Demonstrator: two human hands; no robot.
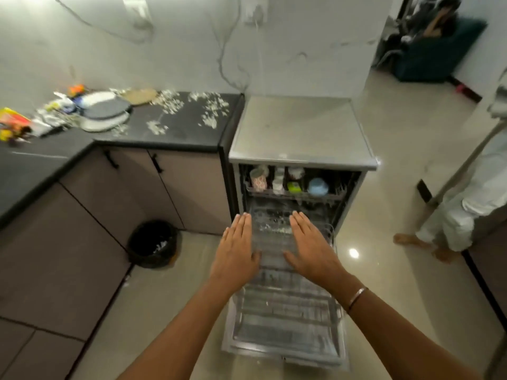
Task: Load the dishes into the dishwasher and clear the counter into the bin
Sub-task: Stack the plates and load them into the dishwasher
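Note:
The dishwasher (301,127) stands open, its door folded down toward me and its lower rack (285,305) pulled out and bare. Cups and a blue bowl (317,186) sit in the upper rack. My left hand (236,250) and my right hand (312,248) hover flat, fingers straight, palms down, above the lower rack, holding nothing. A stack of plates (105,113) sits on the black counter (178,133) at the left, among wrappers (16,123) and scattered white scraps (211,111). A black bin (153,244) stands on the floor by the cabinets.
Grey cabinets (82,229) run under the L-shaped counter on the left. Another person (472,209) in white clothes stands barefoot at the right, holding a long stick. A dark armchair (436,48) sits in the far room.

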